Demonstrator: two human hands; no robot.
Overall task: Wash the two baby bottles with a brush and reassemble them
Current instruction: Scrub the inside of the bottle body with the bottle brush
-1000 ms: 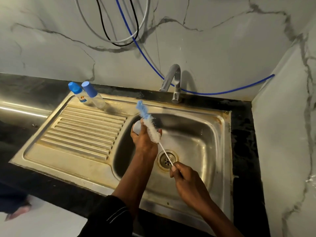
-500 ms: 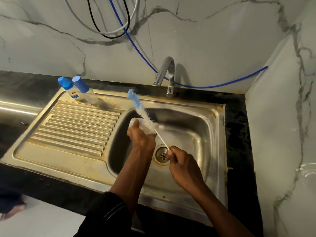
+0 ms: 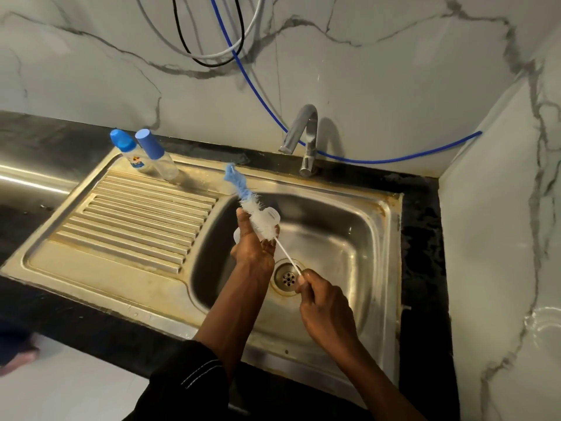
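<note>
Near the middle of the frame, over the sink (image 3: 391,238) basin, the left hand (image 3: 253,253) is curled round a small translucent white piece (image 3: 271,214). It is perhaps a bottle ring or teat, but bristles and fingers hide too much of it to be sure. The brush (image 3: 252,208) lies slantwise across this piece. Its white bristles touch the piece and its blue tip points to the upper left, above the basin's edge. The brush's thin white stem runs down to the right into the right hand (image 3: 324,311), which pinches the end between thumb and fingers, just beside the drain (image 3: 287,276).

In the upper left of the frame, at the back corner of the drainboard (image 3: 136,214), two bottles stand side by side, touching or nearly so: the round-cap bottle (image 3: 130,153) and the flat-cap bottle (image 3: 158,156), both capped in blue. They are well apart from the hands.

The tap (image 3: 303,138) rises behind the basin at upper centre, its spout turned left. A dark sleeve (image 3: 188,381) covers the left forearm at the bottom of the frame
</note>
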